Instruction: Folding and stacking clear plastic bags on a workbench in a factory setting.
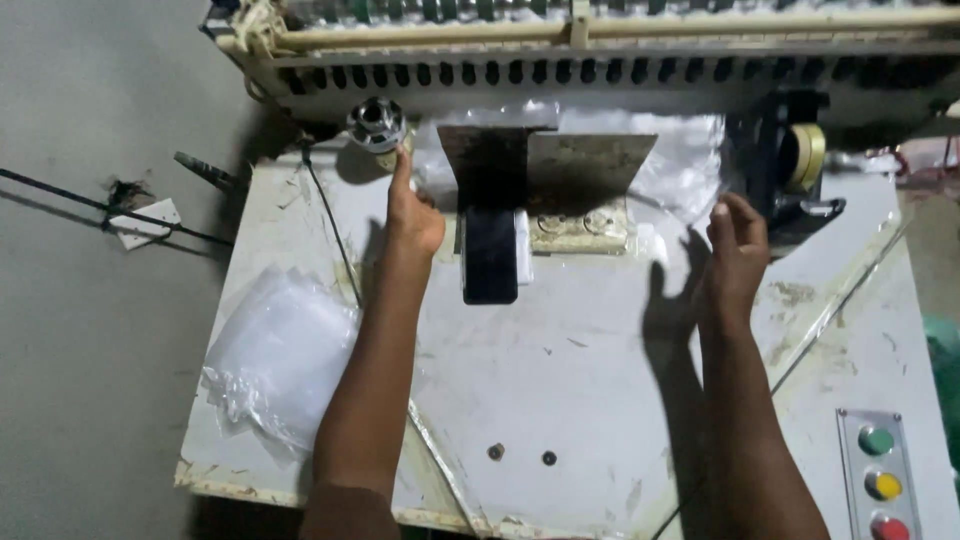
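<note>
The left hand (414,218), fingers extended and grasping nothing, touched the far-left metal knob (377,123); the right hand (738,250), also released, steadied the clear plastic film (690,160). Keeping the film flat seemed wise.

A worn white machine table (560,370) carries a heap of clear plastic bags (275,355) on its left side.

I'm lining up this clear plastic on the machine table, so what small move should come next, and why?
Probably draw the clear plastic sheet toward you with both hands: the left hand and right hand sit at its two edges, and it still lies back under the metal plate.
</note>
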